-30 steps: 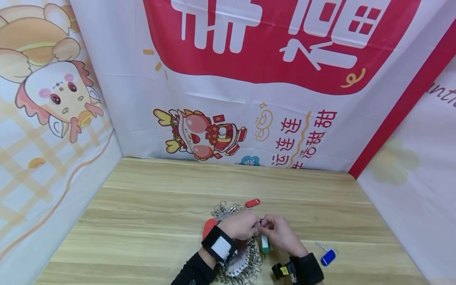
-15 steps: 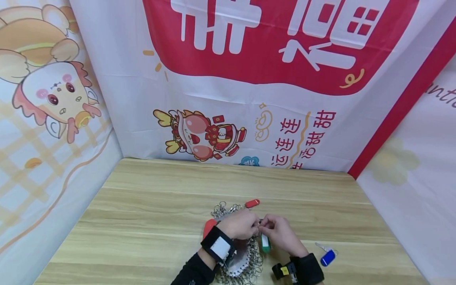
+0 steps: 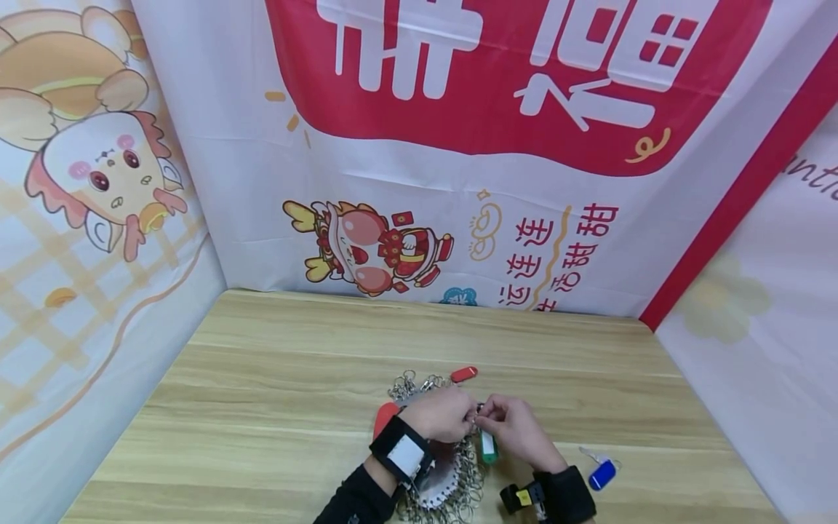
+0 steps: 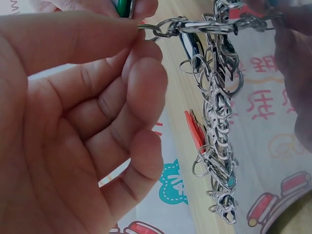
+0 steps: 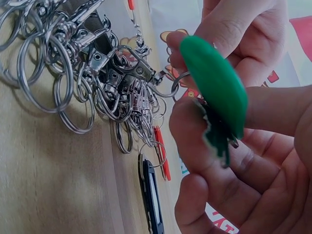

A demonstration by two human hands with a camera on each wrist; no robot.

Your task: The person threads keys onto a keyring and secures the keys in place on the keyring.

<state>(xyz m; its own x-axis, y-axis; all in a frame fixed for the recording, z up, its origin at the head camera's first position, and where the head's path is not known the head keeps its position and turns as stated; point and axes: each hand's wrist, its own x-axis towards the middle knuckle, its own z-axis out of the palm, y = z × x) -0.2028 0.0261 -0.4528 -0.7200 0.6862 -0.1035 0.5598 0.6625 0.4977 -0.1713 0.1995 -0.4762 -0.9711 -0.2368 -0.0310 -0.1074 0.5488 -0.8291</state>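
Observation:
A rounded rack [image 3: 437, 486] carries a dense fringe of metal snap hooks and key rings [image 5: 44, 73]. My left hand [image 3: 441, 413] lies over its far side, its fingertips holding a snap hook [image 4: 204, 27]; its grip is partly hidden. My right hand [image 3: 517, 431] is just to the right, thumb and forefinger pinching a small ring [image 4: 148, 28] linked to that hook. Under the right hand's fingers hangs a green key tag [image 3: 488, 447]; a jagged, key-like piece [image 5: 217, 136] shows beside it in the right wrist view.
Beyond the rack lies a red tag [image 3: 464, 374]. A blue key tag [image 3: 603, 474] with a key rests on the wooden table [image 3: 262, 407] to the right. An orange-red piece [image 3: 385, 420] shows left of the rack. A dark tag [image 5: 151, 195] hangs from a ring.

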